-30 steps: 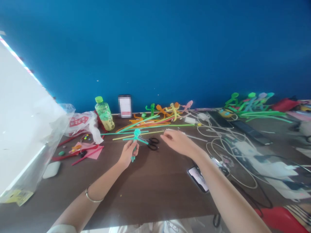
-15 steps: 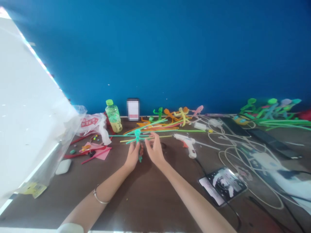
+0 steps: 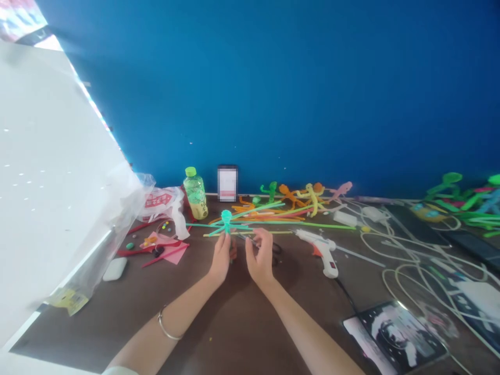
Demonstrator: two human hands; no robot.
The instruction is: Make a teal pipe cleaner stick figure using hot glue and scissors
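My left hand (image 3: 221, 259) holds a teal pipe-cleaner figure (image 3: 226, 221) upright, its head and arms rising above the fingers. Right beside it, my right hand (image 3: 260, 258) pinches a pair of black-handled scissors (image 3: 247, 239), whose blades point toward the figure's lower part. The scissor handles are mostly hidden behind that hand. Loose pipe cleaners (image 3: 253, 224) in green, yellow and orange lie just behind both hands. A white hot glue gun (image 3: 319, 253) with orange parts rests on the table to the right.
Several finished pipe-cleaner figures (image 3: 291, 198) stand along the blue wall behind a green-capped plastic bottle (image 3: 195, 195). Pink paper (image 3: 167, 250) lies at left beside a large white board (image 3: 47, 172). White cables (image 3: 406, 260) and a tablet (image 3: 392, 336) occupy the right.
The view has shifted, so the table contents sit further right. My right hand has moved in beside the figure, and the scissors have left the table into that hand.
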